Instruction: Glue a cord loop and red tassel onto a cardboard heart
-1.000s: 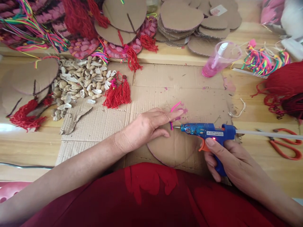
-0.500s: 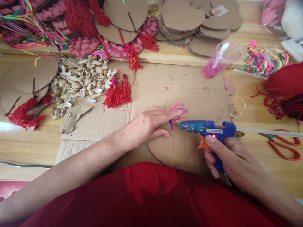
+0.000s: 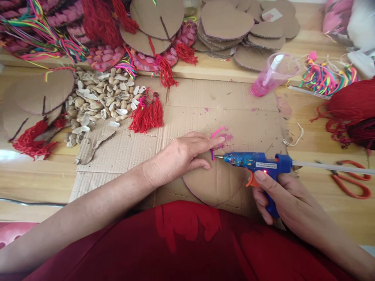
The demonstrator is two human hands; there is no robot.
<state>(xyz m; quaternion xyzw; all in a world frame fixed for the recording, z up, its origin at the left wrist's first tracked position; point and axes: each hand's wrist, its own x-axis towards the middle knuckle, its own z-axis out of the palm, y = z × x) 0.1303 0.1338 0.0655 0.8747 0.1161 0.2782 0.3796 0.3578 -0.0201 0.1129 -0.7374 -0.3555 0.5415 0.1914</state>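
My right hand [image 3: 281,195] is wrapped round a blue hot glue gun [image 3: 249,160] with an orange trigger and a lit red light. A clear glue stick [image 3: 331,166] runs out of its back. The metal nozzle touches the lower end of a short pink and purple cord [image 3: 213,154] lying on a round cardboard disc [image 3: 216,181]. My left hand [image 3: 190,152] lies on the disc with fingers stretched out and thumb apart. Its fingertips rest over the middle of the cord, pressing on it and hiding part of it.
Peanut shells [image 3: 102,97] and red tassels [image 3: 148,115] lie at the left of the cardboard sheet [image 3: 187,93]. Cardboard discs [image 3: 225,19] are stacked behind. A plastic cup [image 3: 274,74] with pink residue, orange-handled scissors [image 3: 351,179] and red yarn [image 3: 351,105] stand or lie to the right.
The glue gun has dipped slightly, its nozzle now a little lower at the cord's end. My left hand stays put on the disc.
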